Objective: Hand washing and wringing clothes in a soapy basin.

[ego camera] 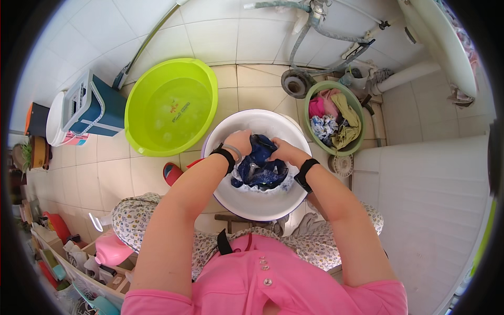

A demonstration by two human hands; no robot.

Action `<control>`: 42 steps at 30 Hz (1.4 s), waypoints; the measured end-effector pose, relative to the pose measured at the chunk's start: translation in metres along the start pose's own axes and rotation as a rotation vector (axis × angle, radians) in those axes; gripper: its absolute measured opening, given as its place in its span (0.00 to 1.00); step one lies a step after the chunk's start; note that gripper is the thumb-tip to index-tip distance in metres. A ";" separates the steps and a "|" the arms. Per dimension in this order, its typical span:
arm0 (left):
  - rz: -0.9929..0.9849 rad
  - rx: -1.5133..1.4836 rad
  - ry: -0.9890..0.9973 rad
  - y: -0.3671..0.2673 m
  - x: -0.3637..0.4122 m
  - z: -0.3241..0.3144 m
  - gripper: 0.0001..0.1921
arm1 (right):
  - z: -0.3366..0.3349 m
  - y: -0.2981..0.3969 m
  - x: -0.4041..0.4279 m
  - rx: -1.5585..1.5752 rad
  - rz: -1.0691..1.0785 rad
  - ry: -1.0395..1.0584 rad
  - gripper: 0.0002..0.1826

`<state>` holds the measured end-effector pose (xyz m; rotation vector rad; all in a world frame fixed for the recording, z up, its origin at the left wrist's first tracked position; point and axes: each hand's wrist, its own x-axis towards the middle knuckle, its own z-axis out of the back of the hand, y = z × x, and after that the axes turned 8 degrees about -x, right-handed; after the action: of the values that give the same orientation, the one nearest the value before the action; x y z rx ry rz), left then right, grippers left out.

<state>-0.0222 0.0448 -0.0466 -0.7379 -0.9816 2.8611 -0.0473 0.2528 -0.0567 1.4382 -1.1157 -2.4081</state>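
A white enamel basin point(232, 201) with a dark blue rim stands in front of me. In it lies a soaked dark blue garment point(262, 169) with white suds around it. My left hand point(239, 142) grips the garment's upper left part. On its other side, my right hand point(284, 151) pinches the cloth near the upper right edge. Folds of the garment bunch between and below both hands. Some of my fingertips are hidden in the cloth and foam.
A large lime-green tub point(173, 145) of water stands at upper left, beside a blue bucket point(108, 104). A green basin point(334, 84) at right holds several clothes. A white ribbed panel point(425, 208) borders my right side. One red slipper point(172, 174) and a pink jug point(112, 248) are at left.
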 end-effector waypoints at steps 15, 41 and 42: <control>0.004 -0.063 -0.019 -0.009 -0.042 0.010 0.48 | -0.046 0.008 -0.080 -0.616 0.764 -0.462 0.16; 0.226 0.010 -0.358 0.052 -0.061 0.036 0.14 | -0.014 -0.018 -0.025 -0.116 0.065 -0.471 0.35; 0.208 -0.020 -0.405 0.053 -0.058 0.032 0.16 | -0.013 -0.017 -0.031 -0.062 0.053 -0.486 0.34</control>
<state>0.0219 -0.0256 -0.0310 -0.2738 -1.0237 3.2688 -0.0163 0.2718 -0.0493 0.8082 -1.1284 -2.8046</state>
